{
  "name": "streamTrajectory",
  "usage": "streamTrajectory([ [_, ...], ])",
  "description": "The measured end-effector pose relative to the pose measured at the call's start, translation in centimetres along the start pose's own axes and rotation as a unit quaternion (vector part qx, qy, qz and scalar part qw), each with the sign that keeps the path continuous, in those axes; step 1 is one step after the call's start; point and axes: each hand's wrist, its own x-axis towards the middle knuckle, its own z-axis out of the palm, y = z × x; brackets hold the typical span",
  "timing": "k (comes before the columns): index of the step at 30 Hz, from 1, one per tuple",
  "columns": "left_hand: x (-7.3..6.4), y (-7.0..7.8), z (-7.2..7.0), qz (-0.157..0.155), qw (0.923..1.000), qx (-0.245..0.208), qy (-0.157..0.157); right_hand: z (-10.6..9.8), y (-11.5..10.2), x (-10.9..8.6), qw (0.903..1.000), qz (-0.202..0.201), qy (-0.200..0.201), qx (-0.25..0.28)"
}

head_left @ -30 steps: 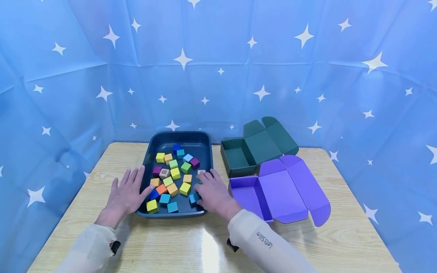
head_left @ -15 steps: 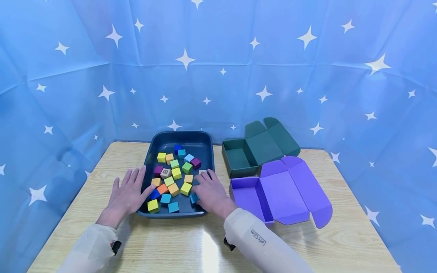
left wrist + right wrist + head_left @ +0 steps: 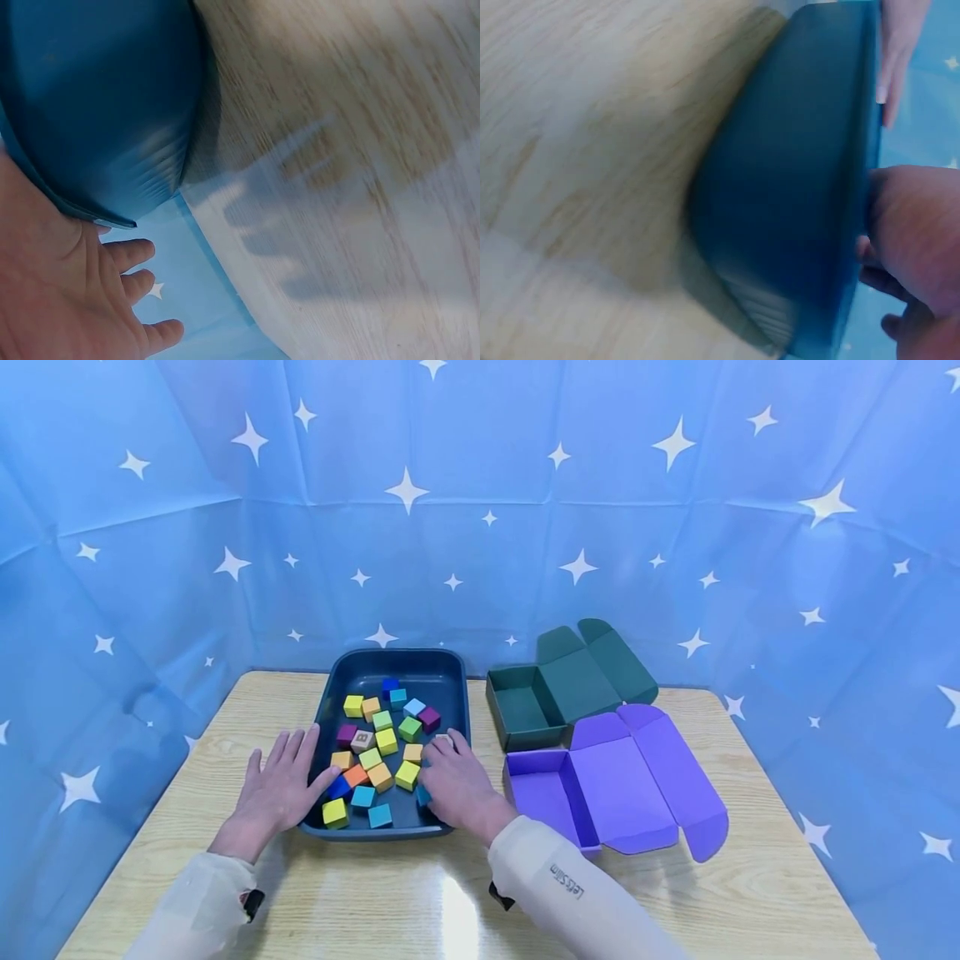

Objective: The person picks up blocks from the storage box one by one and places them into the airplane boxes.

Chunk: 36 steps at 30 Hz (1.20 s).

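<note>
A dark blue tray holds several coloured cubes, among them a wooden cube marked B. My left hand rests on its left rim, fingers spread and straight, thumb over the inside. In the left wrist view, that hand's fingers reach past the rim. My right hand is inside the tray at the right side, bent downward over the cubes. Part of a teal cube shows by its thumb, and a pale wooden cube peeks out behind its fingers. The right fingertips are hidden, so a grasp cannot be made out.
Right of the tray, a dark green box stands with its lid folded back. In front of it, a purple box also lies opened, its lid spread right. Blue star-printed cloth encloses the wood-grain table.
My right hand has shifted slightly left and further over the teal cube, covering more of it. The left hand stays on the rim.
</note>
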Motion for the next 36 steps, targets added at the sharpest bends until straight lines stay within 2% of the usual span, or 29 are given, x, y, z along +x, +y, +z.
streamTrajectory([
  [8, -0.6, 0.0, -1.2, 0.028, 0.9995, 0.004, -0.015, -3.6, 1.8, -1.4, 0.9992, 0.008, 0.018, 0.035],
  [14, -1.2, -0.4, -1.6, 0.038, 0.999, 0.015, -0.02, -5.3, 4.2, -2.5, 0.9975, 0.039, 0.034, 0.049],
  [23, -1.6, -0.7, -1.3, 0.05, 0.9983, 0.025, -0.014, -5.6, 7.9, -4.3, 0.9949, 0.075, 0.042, 0.053],
  [31, -1.7, -0.5, -1.2, 0.045, 0.9987, 0.018, -0.015, -5.1, 10.4, -5.5, 0.9934, 0.1, 0.003, 0.057],
  [36, -1.7, -0.5, -1.3, 0.043, 0.9986, 0.019, -0.025, -4.6, 11.4, -6.1, 0.9928, 0.103, -0.004, 0.06],
])
